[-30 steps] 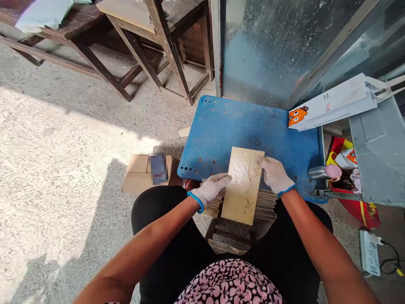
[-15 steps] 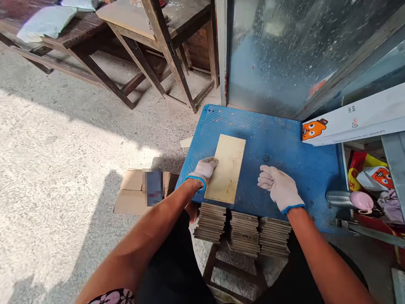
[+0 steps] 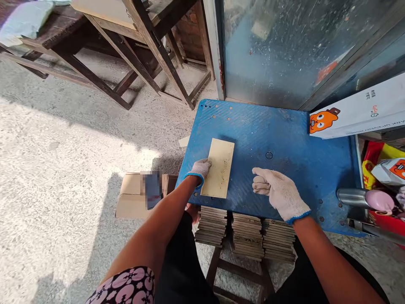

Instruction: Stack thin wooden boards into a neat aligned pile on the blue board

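Observation:
A thin pale wooden board (image 3: 219,168) rests on the blue plastic work surface (image 3: 284,143), slightly tilted up on its left long edge. My gloved left hand (image 3: 199,169) grips that left edge. My gloved right hand (image 3: 278,192) hovers over the blue surface to the right of the board, holding nothing, thumb out and fingers loosely curled. Three stacks of thin wooden boards (image 3: 245,234) sit on a stool just below the blue surface's near edge, between my knees.
A cardboard box (image 3: 139,194) lies on the concrete floor at left. Dark wooden tables (image 3: 133,46) stand at the back. A white bag with an orange cartoon (image 3: 357,112) and a metal flask with a pink cap (image 3: 367,198) are at right.
The board went from both hands over the stacks onto the blue surface and slid left. My right hand let go of it and moved off to the right.

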Tool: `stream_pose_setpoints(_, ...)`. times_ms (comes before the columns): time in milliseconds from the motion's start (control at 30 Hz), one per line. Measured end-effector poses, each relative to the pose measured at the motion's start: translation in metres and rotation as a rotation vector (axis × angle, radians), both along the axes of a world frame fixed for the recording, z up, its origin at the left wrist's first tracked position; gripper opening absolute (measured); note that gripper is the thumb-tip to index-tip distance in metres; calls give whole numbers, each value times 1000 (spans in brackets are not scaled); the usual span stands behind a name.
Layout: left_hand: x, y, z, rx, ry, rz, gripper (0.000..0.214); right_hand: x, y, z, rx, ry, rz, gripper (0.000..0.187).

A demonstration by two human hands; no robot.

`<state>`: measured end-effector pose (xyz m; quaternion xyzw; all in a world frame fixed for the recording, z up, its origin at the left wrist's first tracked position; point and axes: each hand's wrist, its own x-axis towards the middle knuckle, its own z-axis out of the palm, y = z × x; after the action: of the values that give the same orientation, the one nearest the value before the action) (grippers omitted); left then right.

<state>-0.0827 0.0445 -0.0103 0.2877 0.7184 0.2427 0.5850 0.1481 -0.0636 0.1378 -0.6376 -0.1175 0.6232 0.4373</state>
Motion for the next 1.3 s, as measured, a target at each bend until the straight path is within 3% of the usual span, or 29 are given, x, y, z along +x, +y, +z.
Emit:
stream_pose_setpoints(333, 7, -16, -14, -49, -30, -149, 28, -1, 0, -4, -8, 13, 26, 36)
stream_pose_setpoints(700, 13, -9, -15, -34, 207, -348, 31, -2, 1, -1, -11, 61, 77, 38)
stream_pose_setpoints(933, 20, -4, 2, 13, 511, -558, 18, -2, 0, -2, -32, 50, 69, 38)
stream_pose_setpoints(1067, 27, -2, 19, 110, 651, -648, 30, -2, 0, 1, -39, 0, 78, 35)
stream_pose_setpoints(1200, 33, -5, 37, 258, 699, -839, 33, -1, -1, 3, -24, -41, 97, 31)
stream_pose_setpoints(1300, 34, -17, 51, 259, 667, -930, 30, 2, -3, 3, -11, -71, 108, 30)
